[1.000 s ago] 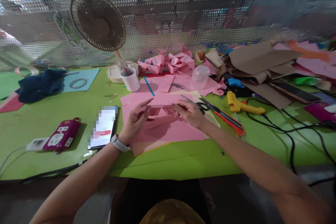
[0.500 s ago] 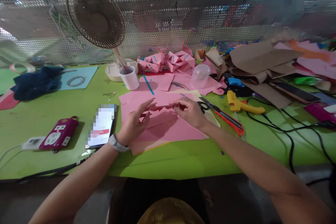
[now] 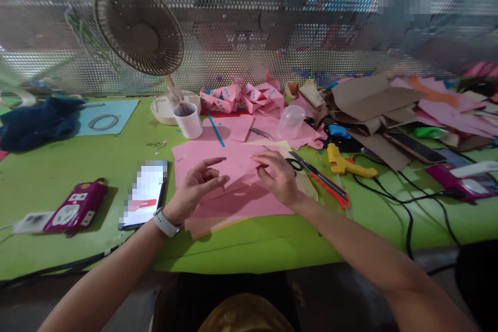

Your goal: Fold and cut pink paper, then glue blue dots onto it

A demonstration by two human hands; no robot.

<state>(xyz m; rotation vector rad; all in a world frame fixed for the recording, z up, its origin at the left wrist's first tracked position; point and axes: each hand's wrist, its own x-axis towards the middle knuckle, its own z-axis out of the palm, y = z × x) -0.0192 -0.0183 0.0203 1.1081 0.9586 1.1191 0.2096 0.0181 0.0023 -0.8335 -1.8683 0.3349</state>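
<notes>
At the near edge of the green surface, the front margin is bare below the pink sheet, which lies loosely stacked on other paper. The left hand, a white watch at its wrist, is over the sheet's left part, with thumb and forefinger apart. The right hand is over the sheet's right part, its fingers curled and tips close; whether they pinch anything, I cannot tell. Left of the sheet lies a lit phone, with a purple power strip beyond it. Right of the sheet are black-handled scissors, partly behind the right hand, an orange knife and a yellow glue gun. Behind the sheet stand a white cup and a clear plastic cup, then folded pink pieces with blue dots. Behind the sheet to the left, a fan stands before a perforated screen
</notes>
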